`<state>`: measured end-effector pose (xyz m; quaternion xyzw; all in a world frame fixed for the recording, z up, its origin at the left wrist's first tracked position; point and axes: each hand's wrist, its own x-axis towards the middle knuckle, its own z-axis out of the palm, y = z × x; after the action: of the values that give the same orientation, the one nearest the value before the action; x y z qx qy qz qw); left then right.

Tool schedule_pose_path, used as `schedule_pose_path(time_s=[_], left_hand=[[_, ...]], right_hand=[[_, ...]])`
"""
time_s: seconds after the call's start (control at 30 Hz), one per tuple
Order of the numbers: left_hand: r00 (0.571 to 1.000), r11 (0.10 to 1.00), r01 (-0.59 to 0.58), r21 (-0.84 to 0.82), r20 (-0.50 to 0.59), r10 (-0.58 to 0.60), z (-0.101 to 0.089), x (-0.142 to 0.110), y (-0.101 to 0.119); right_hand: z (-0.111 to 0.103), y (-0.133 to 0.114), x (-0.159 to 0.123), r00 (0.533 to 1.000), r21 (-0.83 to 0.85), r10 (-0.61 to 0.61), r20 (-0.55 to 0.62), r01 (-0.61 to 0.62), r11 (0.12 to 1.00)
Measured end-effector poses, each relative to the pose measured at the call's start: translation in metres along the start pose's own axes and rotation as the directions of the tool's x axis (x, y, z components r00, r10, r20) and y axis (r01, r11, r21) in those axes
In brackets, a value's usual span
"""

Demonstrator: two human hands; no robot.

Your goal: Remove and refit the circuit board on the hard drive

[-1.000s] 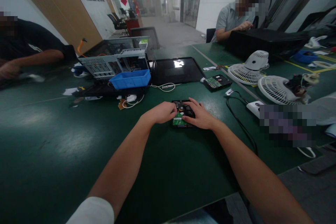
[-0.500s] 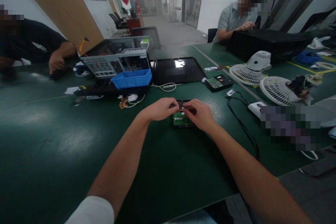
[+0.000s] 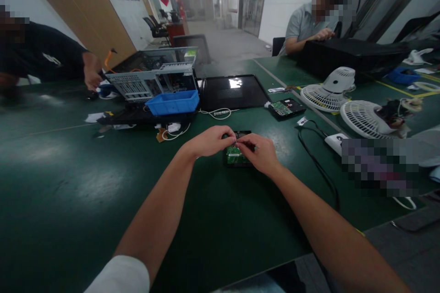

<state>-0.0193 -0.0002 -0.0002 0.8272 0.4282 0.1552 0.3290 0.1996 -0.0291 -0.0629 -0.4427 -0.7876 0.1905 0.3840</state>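
Note:
A black hard drive (image 3: 235, 155) with a green circuit board facing up lies on the green table (image 3: 85, 183) in front of me. My left hand (image 3: 210, 140) hovers just above its far left corner, fingers pinched together. My right hand (image 3: 261, 152) is over the drive's right side, fingers also pinched, fingertips meeting those of the left hand above the board. Whatever small thing sits between the fingertips is too small to make out.
A second hard drive (image 3: 286, 107), a black panel (image 3: 233, 91), a blue bin (image 3: 173, 102) and an open computer case (image 3: 151, 78) lie beyond. Two white fans (image 3: 326, 89) and a black cable (image 3: 316, 160) are to the right. Other people work at the left and far right.
Both my hands have lifted from lying on the drive and drawn their fingertips together in a pinch above it. The person on the left moved a hand toward the computer case.

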Motion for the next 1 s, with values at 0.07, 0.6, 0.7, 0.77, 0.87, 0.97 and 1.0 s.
schedule_pose_path(time_s=[0.07, 0.6, 0.7, 0.77, 0.87, 0.97, 1.0], left_hand=[[1.000, 1.000, 0.004, 0.004, 0.003, -0.004, 0.000, 0.000, 0.001], [0.997, 0.981, -0.074, 0.181, 0.000, 0.075, -0.004, 0.001, -0.016], [0.998, 0.951, -0.018, 0.308, 0.056, 0.001, -0.003, 0.002, -0.021], [0.995, 0.926, 0.029, 0.377, 0.082, -0.065, 0.000, 0.004, -0.022], [0.976, 0.890, 0.089, 0.448, 0.137, -0.167, 0.006, 0.007, -0.021], [0.948, 0.880, 0.133, 0.456, 0.199, -0.247, 0.011, 0.011, -0.019], [0.941, 0.883, 0.142, 0.447, 0.216, -0.260, 0.012, 0.012, -0.019]], right_hand=[[0.001, -0.001, 0.000, 1.000, 0.017, 0.007, -0.007, -0.007, 1.000], [0.001, 0.006, 0.001, 1.000, -0.094, -0.007, 0.025, 0.009, 0.996], [0.002, 0.006, 0.001, 0.996, -0.144, -0.018, 0.092, 0.031, 0.989], [0.004, 0.006, 0.001, 0.993, -0.173, -0.024, 0.118, 0.045, 0.984], [0.008, 0.005, 0.001, 0.990, -0.236, -0.046, 0.135, 0.078, 0.969], [0.012, 0.004, 0.002, 0.989, -0.291, -0.064, 0.132, 0.100, 0.951], [0.013, 0.004, 0.002, 0.989, -0.303, -0.068, 0.133, 0.106, 0.947]])
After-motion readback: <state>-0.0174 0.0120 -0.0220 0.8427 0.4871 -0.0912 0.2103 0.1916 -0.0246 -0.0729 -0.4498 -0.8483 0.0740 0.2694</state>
